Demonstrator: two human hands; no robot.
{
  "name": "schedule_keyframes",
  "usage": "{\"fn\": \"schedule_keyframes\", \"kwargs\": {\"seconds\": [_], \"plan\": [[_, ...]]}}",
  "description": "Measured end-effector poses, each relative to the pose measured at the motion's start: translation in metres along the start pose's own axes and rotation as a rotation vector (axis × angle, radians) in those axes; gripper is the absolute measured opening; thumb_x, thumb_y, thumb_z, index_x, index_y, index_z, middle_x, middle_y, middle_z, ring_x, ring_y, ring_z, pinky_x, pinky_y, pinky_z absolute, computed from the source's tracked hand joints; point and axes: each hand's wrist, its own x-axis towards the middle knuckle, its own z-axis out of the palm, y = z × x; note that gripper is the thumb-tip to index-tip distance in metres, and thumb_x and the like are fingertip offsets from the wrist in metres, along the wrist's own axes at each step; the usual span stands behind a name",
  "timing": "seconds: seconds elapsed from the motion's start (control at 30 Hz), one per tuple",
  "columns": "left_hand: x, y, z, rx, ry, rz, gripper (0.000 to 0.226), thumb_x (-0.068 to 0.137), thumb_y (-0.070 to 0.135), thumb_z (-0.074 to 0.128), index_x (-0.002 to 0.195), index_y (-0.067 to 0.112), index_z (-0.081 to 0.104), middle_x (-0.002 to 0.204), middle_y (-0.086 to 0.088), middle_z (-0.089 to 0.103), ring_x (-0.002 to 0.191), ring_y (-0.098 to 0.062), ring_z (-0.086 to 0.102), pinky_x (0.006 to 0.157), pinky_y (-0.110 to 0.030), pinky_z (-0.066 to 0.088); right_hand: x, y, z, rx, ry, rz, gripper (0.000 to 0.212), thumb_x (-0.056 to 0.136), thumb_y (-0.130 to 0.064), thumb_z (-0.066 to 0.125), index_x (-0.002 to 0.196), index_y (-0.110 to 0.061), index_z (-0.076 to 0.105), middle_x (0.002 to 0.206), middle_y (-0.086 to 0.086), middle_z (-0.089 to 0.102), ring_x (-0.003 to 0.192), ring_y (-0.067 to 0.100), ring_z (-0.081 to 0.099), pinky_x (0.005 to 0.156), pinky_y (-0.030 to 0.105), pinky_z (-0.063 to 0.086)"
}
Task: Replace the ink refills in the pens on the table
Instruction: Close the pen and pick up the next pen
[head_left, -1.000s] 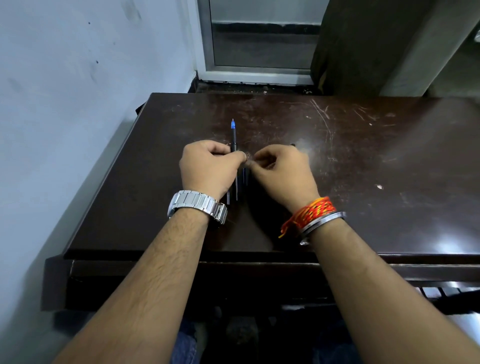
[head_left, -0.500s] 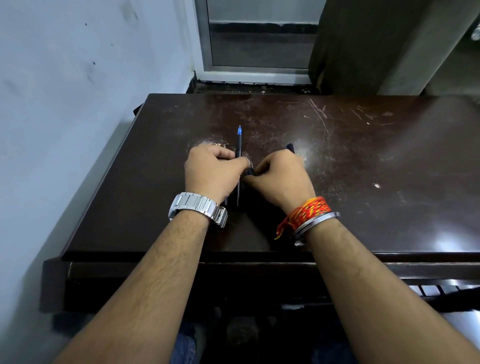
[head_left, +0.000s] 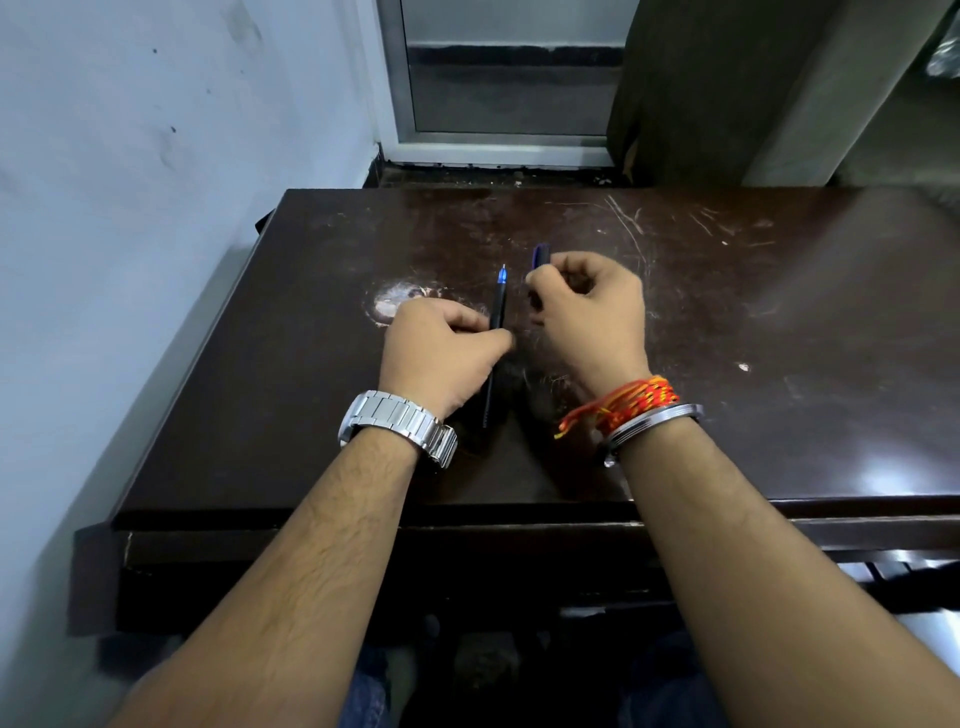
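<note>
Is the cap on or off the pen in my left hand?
Off: the pen shows a bare blue tip; right hand pinches a dark piece.

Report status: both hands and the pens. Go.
Left hand pinching blue-tipped pen mid-barrel. Right hand gripping dark pen piece, held apart from the pen. Nothing between them.

Left hand (head_left: 441, 358), right hand (head_left: 592, 312): curled, apart

Cool, dim indoor light: we see a broad white glare on the dark table (head_left: 883, 470) at its near right and a smaller sheen toward its far left. Deep shadow lies under its near edge. The wide lens bows the left wall (head_left: 130, 234) and the table's sides; the centre is sharp
</note>
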Motion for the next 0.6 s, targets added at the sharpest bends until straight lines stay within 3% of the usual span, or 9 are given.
{"fn": "schedule_keyframes", "kwargs": {"seconds": [0.07, 0.17, 0.6], "plan": [[-0.0001, -0.0005, 0.0006, 0.009, -0.036, 0.007, 0.017, 0.061, 0.029, 0.083, 0.054, 0.025, 0.068, 0.049, 0.013, 0.065, 0.043, -0.006, 0.059, 0.053, -0.02, 0.046, 0.0034, -0.0021, -0.0014, 0.24, 0.016, 0.025, 0.004, 0.082, -0.012, 0.07, 0.083, -0.016, 0.07, 0.068, -0.002, 0.07, 0.058, 0.009, 0.067, 0.066, 0.034, 0.06], [-0.0015, 0.0002, 0.0021, 0.03, -0.095, 0.025, 0.015, 0.062, 0.029, 0.083, 0.058, 0.023, 0.07, 0.046, 0.013, 0.063, 0.04, -0.003, 0.056, 0.054, -0.02, 0.046, 0.0064, -0.0034, -0.004, 0.473, -0.004, 0.059, 0.005, 0.087, -0.005, 0.069, 0.092, -0.007, 0.068, 0.073, 0.003, 0.07, 0.062, 0.007, 0.067, 0.059, 0.022, 0.055], [-0.0048, 0.0024, 0.0042, 0.092, -0.134, 0.06, 0.014, 0.065, 0.027, 0.081, 0.06, 0.027, 0.067, 0.044, 0.014, 0.061, 0.038, 0.003, 0.054, 0.051, -0.016, 0.041, 0.0061, -0.0032, -0.005, 0.495, -0.11, 0.07, 0.012, 0.092, -0.005, 0.065, 0.104, -0.002, 0.067, 0.076, 0.004, 0.07, 0.062, 0.008, 0.066, 0.062, 0.021, 0.053]]}}
